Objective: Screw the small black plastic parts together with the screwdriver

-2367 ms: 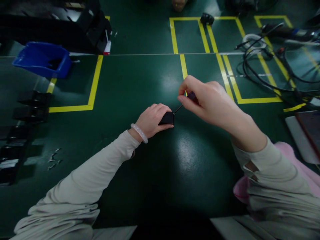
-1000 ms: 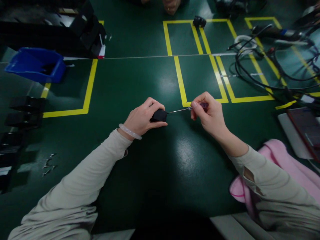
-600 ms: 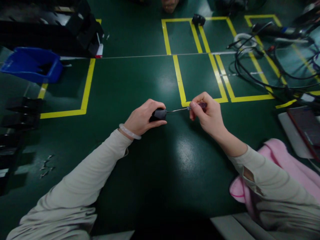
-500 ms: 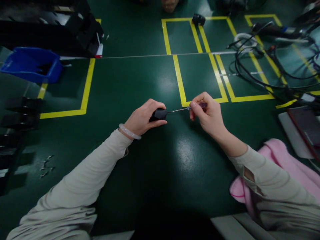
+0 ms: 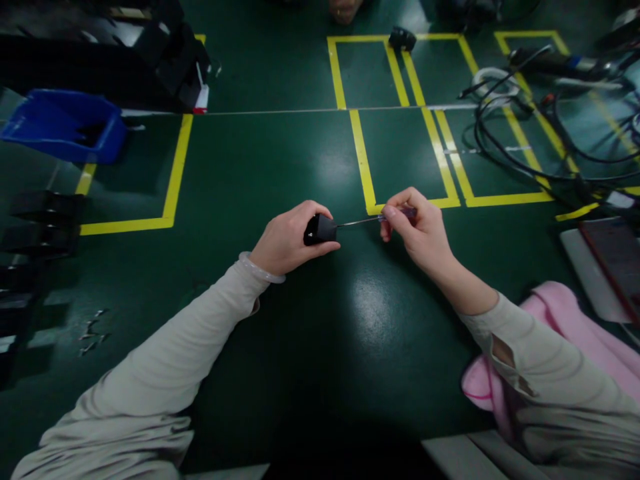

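Note:
My left hand (image 5: pixel 293 239) is closed around a small black block-shaped part (image 5: pixel 324 229), thumb on the near side and fingers over the far side. In my right hand (image 5: pixel 417 223) is a screwdriver (image 5: pixel 357 222), its handle pinched between thumb and fingers. The thin metal shaft points left, and its tip meets the right end of the black part. What the tip touches is too small to make out. Several small screws (image 5: pixel 91 332) lie on the green table at the left.
A blue bin (image 5: pixel 65 127) stands at the far left, with several black parts (image 5: pixel 43 227) below it. Cables (image 5: pixel 505 150) lie coiled at the right, above a phone-like device (image 5: pixel 613 257). A pink cloth (image 5: pixel 555 313) sits by my right forearm. Yellow tape (image 5: pixel 363 160) marks the table.
My left hand has shifted slightly right and turned the black part, showing more of its left end face. The screwdriver has moved slightly right with my right hand.

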Motion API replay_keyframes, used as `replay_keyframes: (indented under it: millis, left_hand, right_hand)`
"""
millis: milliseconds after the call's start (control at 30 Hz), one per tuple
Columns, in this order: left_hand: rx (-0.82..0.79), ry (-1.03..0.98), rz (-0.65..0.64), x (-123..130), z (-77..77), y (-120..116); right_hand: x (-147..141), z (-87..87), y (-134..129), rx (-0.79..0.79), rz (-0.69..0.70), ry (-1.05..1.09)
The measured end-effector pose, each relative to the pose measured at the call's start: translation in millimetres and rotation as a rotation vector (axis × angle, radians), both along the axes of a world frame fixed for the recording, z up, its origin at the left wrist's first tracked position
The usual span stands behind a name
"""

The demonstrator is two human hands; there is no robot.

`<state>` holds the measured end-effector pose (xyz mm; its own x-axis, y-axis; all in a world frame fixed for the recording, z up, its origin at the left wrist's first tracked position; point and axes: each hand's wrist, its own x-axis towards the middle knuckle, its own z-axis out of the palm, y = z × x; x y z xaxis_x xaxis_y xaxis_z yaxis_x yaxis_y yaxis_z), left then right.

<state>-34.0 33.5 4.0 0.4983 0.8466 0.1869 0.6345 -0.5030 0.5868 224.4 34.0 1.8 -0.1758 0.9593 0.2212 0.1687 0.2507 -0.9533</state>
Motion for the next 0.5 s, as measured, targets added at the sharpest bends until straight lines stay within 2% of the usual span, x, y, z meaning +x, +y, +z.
replay_keyframes:
  millis: [300,500]
  left_hand:
    - [0.018,0.165,-0.076,1.7,8.2,9.5]
    - [0.025,0.172,-0.131,2.0,8.4,7.9]
  right_hand:
    - [1.2,-1.4,3.8,-0.057,0.009,0.018]
    - [0.8,-3.5,4.1,-0.053,-0.012,-0.002]
